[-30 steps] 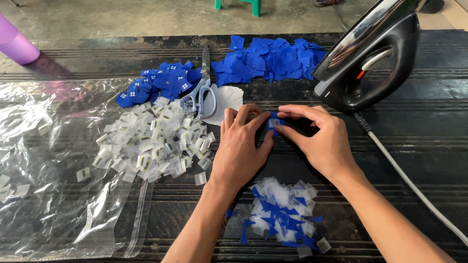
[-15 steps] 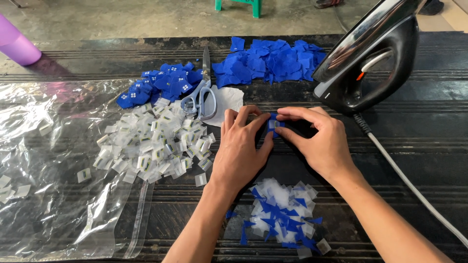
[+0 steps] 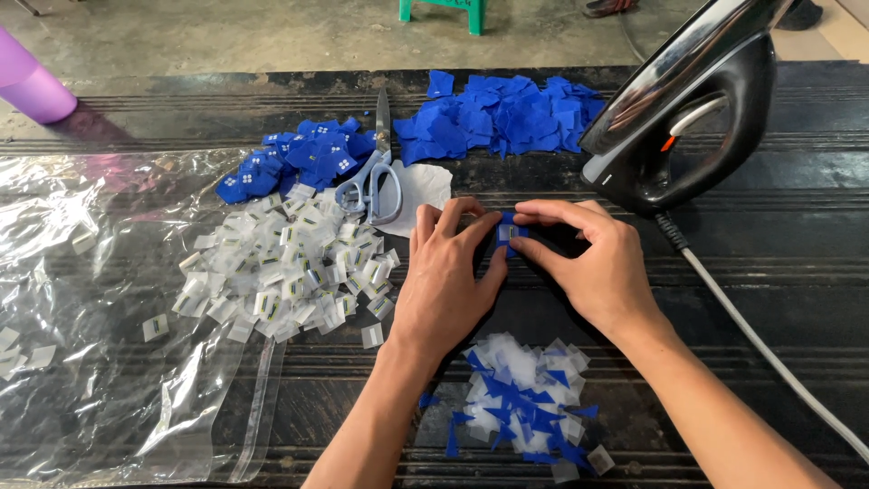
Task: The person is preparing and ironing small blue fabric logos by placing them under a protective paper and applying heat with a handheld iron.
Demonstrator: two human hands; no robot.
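A dark, ridged desk point(image 3: 778, 299) filled the view, with a bare concrete floor point(image 3: 226, 36) beyond its far edge. Near the middle of the desk, the left hand point(image 3: 448, 285) and the right hand point(image 3: 588, 263) met over a small blue fabric square point(image 3: 507, 233) carrying a pale tag, which lay on the desk between them. Both hands were pinched on that square, the left thumb pressing from its 7 o'clock side and the right thumb and forefinger closed on it from 3 o'clock.

At 6 o'clock from the hands lay a heap of white and blue scraps point(image 3: 525, 407). At 9 o'clock a pile of small pale tags point(image 3: 290, 267) spread over a sheet of clear plastic point(image 3: 100, 317) that covered the left part of the desk. At 11 o'clock a pair of scissors point(image 3: 373, 177) with pale blue handles rested partly on a white scrap point(image 3: 424, 186), and just past them sat a pile of blue squares with white marks point(image 3: 299, 163). At 12 o'clock a larger pile of plain blue fabric pieces point(image 3: 507, 118) lay near the far edge. At 2 o'clock a black iron point(image 3: 697, 118) stood on its heel, its white cord point(image 3: 769, 353) running off toward 4 o'clock. Far off at 10 o'clock stood a purple cup point(image 3: 32, 81); at 12 o'clock on the floor, green stool legs point(image 3: 444, 11).
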